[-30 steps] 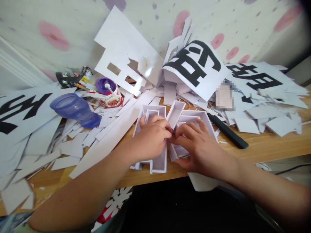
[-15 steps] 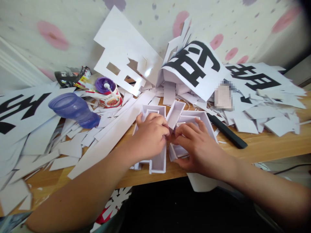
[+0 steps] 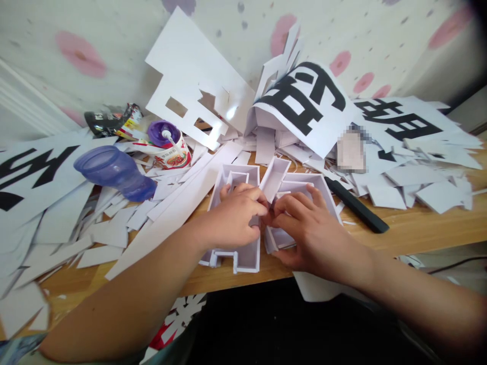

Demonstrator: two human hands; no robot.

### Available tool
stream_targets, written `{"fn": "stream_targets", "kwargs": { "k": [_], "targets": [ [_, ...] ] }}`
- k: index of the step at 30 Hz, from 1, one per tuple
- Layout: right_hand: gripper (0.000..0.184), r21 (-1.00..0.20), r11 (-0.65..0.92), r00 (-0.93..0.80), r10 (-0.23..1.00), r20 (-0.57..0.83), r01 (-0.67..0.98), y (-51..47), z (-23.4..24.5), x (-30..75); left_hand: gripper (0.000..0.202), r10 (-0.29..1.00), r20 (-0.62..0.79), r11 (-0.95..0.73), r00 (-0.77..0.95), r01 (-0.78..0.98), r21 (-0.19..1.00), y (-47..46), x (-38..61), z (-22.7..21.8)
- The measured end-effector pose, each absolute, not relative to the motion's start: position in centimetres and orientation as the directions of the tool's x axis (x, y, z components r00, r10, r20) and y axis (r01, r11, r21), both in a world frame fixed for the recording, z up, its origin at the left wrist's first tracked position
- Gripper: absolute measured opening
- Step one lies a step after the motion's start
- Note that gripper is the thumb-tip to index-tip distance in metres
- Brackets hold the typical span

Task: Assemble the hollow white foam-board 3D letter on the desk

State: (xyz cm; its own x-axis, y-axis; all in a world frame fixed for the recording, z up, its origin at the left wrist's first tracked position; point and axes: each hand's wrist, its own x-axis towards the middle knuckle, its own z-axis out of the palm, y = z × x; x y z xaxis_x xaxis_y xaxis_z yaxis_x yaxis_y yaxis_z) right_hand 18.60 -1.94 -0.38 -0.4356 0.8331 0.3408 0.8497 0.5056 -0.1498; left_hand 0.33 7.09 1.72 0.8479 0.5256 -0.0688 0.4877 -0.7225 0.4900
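Two hollow white foam-board shapes with upright walls lie side by side at the table's front. My left hand point(image 3: 236, 213) is over the left foam-board shape point(image 3: 249, 258), its fingers curled and their tips meeting those of my right hand. Whatever is between the left fingertips is hidden. My right hand point(image 3: 308, 223) is closed around the near left part of the right foam-board shape point(image 3: 331, 195), thumb low on its outer side. A narrow open foam-board section point(image 3: 277, 177) sticks up at a tilt just beyond both hands.
A black-handled cutter point(image 3: 357, 205) lies to the right. Foam-board scraps point(image 3: 110, 230) cover the left side, by a blue translucent cup point(image 3: 114, 172) and a noodle tub point(image 3: 177, 157). Printed character sheets point(image 3: 304, 101) and a cut board point(image 3: 194, 76) are at the back.
My left hand has shifted slightly down and toward my right hand, showing more of the left shape's inner walls. My right hand stays nearly in place.
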Motion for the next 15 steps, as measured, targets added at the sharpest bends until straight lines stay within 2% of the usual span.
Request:
{"fn": "stream_targets", "kwargs": {
  "k": [15],
  "targets": [
    [0.025,-0.138,0.496,-0.416,0.826,0.381,0.857,-2.29,-0.55,18.7,0.025,0.488,-0.101,-0.715,0.867,0.463,0.524,7.25,0.32,1.68]
  ]
}}
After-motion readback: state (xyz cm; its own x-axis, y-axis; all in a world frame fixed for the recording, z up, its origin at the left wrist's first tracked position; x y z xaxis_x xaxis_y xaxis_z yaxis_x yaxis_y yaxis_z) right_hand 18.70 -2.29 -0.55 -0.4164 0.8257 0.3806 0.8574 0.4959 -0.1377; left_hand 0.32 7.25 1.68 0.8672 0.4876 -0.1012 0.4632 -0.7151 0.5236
